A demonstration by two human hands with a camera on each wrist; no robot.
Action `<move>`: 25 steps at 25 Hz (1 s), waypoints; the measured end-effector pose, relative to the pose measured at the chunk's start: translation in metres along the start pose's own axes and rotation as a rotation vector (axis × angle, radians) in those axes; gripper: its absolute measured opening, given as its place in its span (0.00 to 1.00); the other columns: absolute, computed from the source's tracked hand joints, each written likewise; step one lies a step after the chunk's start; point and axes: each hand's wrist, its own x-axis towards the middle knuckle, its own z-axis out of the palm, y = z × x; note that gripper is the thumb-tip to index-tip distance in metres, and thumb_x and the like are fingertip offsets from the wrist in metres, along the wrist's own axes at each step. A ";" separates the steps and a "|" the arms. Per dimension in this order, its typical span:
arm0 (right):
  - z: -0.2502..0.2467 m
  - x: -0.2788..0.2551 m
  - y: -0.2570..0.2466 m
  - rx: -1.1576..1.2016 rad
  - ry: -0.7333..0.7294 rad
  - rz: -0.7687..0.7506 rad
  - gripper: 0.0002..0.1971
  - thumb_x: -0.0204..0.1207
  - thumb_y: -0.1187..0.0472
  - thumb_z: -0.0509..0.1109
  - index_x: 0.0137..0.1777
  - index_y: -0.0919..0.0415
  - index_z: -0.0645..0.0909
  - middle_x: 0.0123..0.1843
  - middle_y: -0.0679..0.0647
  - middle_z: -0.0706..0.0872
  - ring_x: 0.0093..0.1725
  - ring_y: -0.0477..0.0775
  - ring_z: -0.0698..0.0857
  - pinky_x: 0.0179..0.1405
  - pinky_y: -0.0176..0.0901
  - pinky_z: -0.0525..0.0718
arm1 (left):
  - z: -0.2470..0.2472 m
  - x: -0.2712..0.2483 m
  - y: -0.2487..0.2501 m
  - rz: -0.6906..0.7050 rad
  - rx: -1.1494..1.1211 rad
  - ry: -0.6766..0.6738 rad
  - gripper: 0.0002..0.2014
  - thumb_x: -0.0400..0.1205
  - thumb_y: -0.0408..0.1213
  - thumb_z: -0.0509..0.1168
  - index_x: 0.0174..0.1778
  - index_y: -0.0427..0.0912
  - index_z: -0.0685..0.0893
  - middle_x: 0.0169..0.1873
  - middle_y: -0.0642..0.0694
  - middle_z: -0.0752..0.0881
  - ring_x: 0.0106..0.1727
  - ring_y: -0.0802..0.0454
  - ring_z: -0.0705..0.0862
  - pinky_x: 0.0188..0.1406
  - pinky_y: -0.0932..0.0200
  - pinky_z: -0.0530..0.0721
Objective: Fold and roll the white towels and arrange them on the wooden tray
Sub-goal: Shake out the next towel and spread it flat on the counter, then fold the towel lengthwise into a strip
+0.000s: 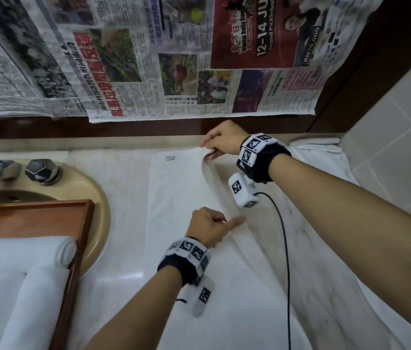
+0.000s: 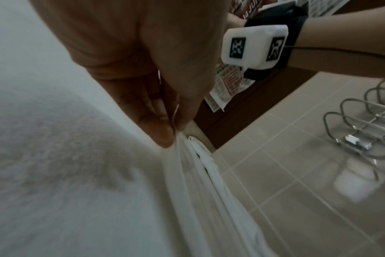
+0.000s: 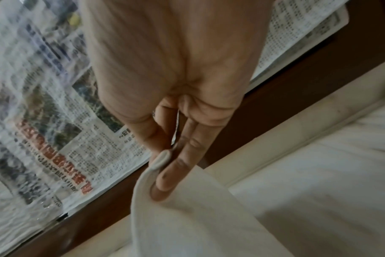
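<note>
While rolled towels (image 1: pixel 20 251) fill the wooden tray (image 1: pixel 35 213), both hands' fingers (image 3: pixel 165 180) pinch the flat towel's (image 1: pixel 174 198) edge.

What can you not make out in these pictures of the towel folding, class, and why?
- Head view: the wooden tray and rolled towels are cut off by the left edge, so their count is unknown.
- Head view: the towel's label is too small to read.
- Left wrist view: the left hand hides its grip; towel blurred.
</note>
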 end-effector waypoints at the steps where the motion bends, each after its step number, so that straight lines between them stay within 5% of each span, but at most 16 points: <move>1: 0.001 -0.001 -0.002 0.034 0.012 0.025 0.11 0.77 0.76 0.64 0.43 0.68 0.88 0.36 0.58 0.85 0.40 0.61 0.92 0.47 0.46 0.90 | 0.006 -0.002 -0.003 0.004 -0.023 -0.031 0.23 0.76 0.50 0.74 0.29 0.30 0.85 0.23 0.39 0.85 0.19 0.51 0.80 0.23 0.57 0.85; 4: 0.004 0.001 -0.001 0.065 0.067 0.076 0.17 0.78 0.76 0.55 0.47 0.70 0.88 0.37 0.62 0.88 0.40 0.61 0.91 0.45 0.48 0.90 | 0.002 -0.003 -0.003 -0.056 -0.184 -0.056 0.13 0.81 0.33 0.71 0.35 0.26 0.83 0.33 0.34 0.90 0.34 0.41 0.90 0.38 0.40 0.90; 7: 0.002 0.003 0.008 -0.129 0.075 -0.013 0.17 0.78 0.75 0.57 0.47 0.62 0.88 0.43 0.57 0.90 0.40 0.53 0.89 0.41 0.46 0.88 | -0.023 -0.007 0.011 -0.111 -0.343 -0.138 0.11 0.83 0.34 0.68 0.40 0.29 0.82 0.41 0.34 0.91 0.44 0.44 0.92 0.39 0.51 0.91; 12: 0.008 0.017 0.003 -0.442 0.097 -0.171 0.05 0.80 0.62 0.70 0.51 0.57 0.88 0.46 0.54 0.84 0.46 0.50 0.81 0.43 0.40 0.77 | -0.071 -0.015 0.014 -0.130 -0.385 -0.125 0.14 0.85 0.40 0.65 0.47 0.29 0.84 0.43 0.36 0.90 0.41 0.47 0.91 0.38 0.58 0.90; 16: 0.034 0.043 -0.001 -0.522 0.138 -0.249 0.09 0.82 0.59 0.68 0.56 0.60 0.86 0.59 0.59 0.81 0.59 0.56 0.79 0.52 0.36 0.69 | -0.088 -0.015 -0.013 -0.205 -0.381 0.046 0.17 0.87 0.44 0.61 0.49 0.30 0.83 0.40 0.40 0.88 0.30 0.50 0.87 0.26 0.59 0.85; 19: 0.062 0.060 0.003 -0.462 0.130 -0.251 0.09 0.82 0.59 0.66 0.53 0.62 0.85 0.54 0.59 0.86 0.56 0.58 0.82 0.50 0.39 0.73 | -0.094 -0.013 -0.043 -0.269 -0.226 0.224 0.17 0.87 0.46 0.59 0.39 0.37 0.76 0.32 0.40 0.82 0.26 0.49 0.80 0.19 0.62 0.73; 22: 0.089 0.075 0.013 -0.473 0.126 -0.256 0.09 0.81 0.57 0.67 0.46 0.64 0.80 0.45 0.58 0.85 0.48 0.60 0.82 0.47 0.48 0.79 | -0.096 -0.007 -0.070 -0.351 -0.103 0.335 0.20 0.87 0.48 0.59 0.35 0.36 0.76 0.27 0.42 0.77 0.27 0.45 0.76 0.24 0.59 0.76; 25: 0.108 0.087 0.032 -0.568 0.111 -0.275 0.06 0.82 0.58 0.64 0.51 0.61 0.79 0.52 0.57 0.85 0.53 0.61 0.81 0.52 0.48 0.77 | -0.097 0.003 -0.089 -0.367 -0.010 0.417 0.20 0.86 0.49 0.60 0.40 0.34 0.82 0.34 0.40 0.85 0.40 0.40 0.83 0.43 0.50 0.82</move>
